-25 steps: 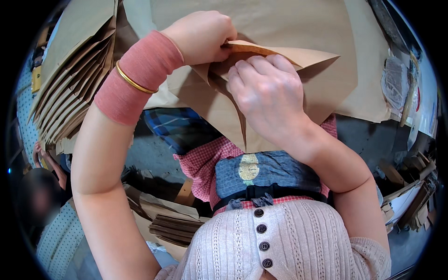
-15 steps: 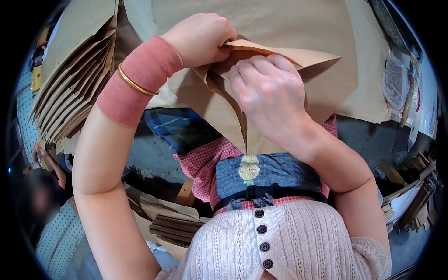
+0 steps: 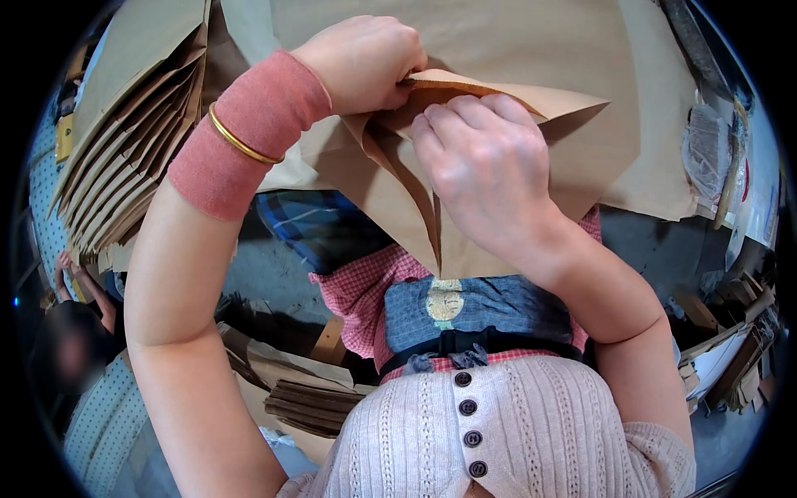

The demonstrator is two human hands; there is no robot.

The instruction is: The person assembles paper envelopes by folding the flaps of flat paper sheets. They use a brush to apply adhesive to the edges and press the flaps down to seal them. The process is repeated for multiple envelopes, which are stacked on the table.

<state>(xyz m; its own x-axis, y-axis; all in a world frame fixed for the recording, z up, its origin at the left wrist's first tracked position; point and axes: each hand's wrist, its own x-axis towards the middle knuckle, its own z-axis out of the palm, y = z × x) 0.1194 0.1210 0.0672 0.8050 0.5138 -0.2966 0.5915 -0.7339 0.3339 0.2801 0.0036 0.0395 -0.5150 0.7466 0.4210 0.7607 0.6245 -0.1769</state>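
A large brown paper bag [image 3: 573, 158] lies in front of me with its near end pulled apart into a pointed, folded opening. At the upper left of that opening, my left hand [image 3: 369, 62] is closed on the paper edge, its fingertips mostly hidden behind the fold. My right hand [image 3: 486, 170] is curled at the opening, knuckles up, the fingertips tucked inside under the upper flap and out of sight. One corner of the bag hangs down over the near edge toward my lap.
More flat brown paper [image 3: 664, 108] lies under the bag. A fanned stack of folded paper bags [image 3: 137, 149] stands at the left, and another paper stack [image 3: 315, 407] sits low beside me. A clear plastic-wrapped bundle [image 3: 706, 149] is at the right. Another person [image 3: 79, 332] is at the far left.
My left hand has shifted slightly up and to the right along the paper edge. My right hand has moved a little to the right. The bag's shape is nearly the same.
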